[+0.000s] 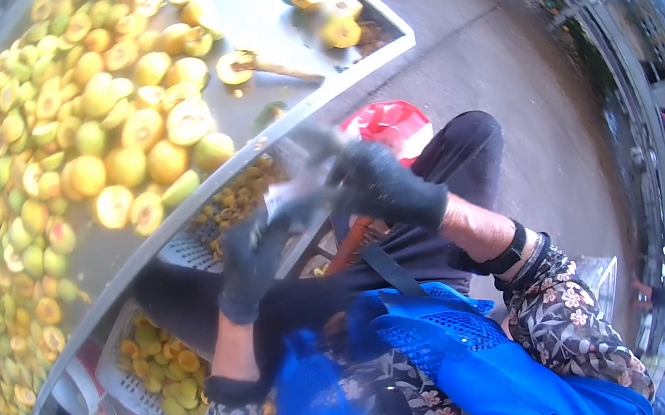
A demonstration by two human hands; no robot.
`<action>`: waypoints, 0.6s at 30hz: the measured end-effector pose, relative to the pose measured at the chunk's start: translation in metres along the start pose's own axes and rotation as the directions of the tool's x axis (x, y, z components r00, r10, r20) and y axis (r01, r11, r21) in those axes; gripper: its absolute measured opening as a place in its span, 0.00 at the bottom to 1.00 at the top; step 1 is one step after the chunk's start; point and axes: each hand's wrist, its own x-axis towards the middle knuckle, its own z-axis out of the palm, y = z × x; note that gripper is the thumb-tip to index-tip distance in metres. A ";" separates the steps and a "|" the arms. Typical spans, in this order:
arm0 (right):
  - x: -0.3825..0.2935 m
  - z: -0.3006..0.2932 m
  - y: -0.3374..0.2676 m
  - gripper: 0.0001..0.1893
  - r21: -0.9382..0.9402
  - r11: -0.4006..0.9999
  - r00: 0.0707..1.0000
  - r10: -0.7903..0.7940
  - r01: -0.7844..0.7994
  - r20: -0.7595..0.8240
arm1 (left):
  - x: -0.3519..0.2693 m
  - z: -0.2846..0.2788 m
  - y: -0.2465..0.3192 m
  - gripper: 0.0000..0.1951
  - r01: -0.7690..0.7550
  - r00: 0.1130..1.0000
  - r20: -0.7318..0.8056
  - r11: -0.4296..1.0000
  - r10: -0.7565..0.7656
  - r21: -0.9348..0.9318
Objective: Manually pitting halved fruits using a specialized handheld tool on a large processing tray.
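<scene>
My left hand [252,260], in a dark glove, is over my lap beside the metal table edge [162,236]. My right hand [391,181], also in a dark glove, reaches across towards it at nearly the same height. Motion blurs the fingers of both hands, so their grip is unclear. A small whitish patch [277,198] shows between them, too blurred to name. On the table lies a large heap of yellow-green fruit [127,166], apparently apricots, many halved with the pits or hollows showing. A thin wooden stick [290,72] rests beside a halved fruit [234,67].
Below the table edge, a perforated white crate [188,252] holds small brownish pieces [249,185]. Another white crate [112,369] contains halved fruit [169,373]. A red and white bag [391,125] is beyond my right knee. An orange-brown bar [349,245] sits between my legs.
</scene>
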 end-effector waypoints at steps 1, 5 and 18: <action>-0.008 0.002 0.004 0.25 0.185 0.979 0.984 0.057 -0.088 0.167 | -0.005 0.001 -0.001 0.10 -0.087 0.993 0.088 0.995 0.083 0.042; -0.046 0.034 0.049 0.10 -0.083 0.996 0.970 0.052 -0.033 0.237 | -0.012 0.015 -0.011 0.10 -0.013 0.941 0.334 0.985 -0.045 0.171; 0.009 -0.094 0.235 0.12 -0.640 0.766 0.904 0.313 -0.059 0.291 | 0.086 0.170 -0.048 0.12 -0.703 0.657 0.669 0.604 0.349 0.376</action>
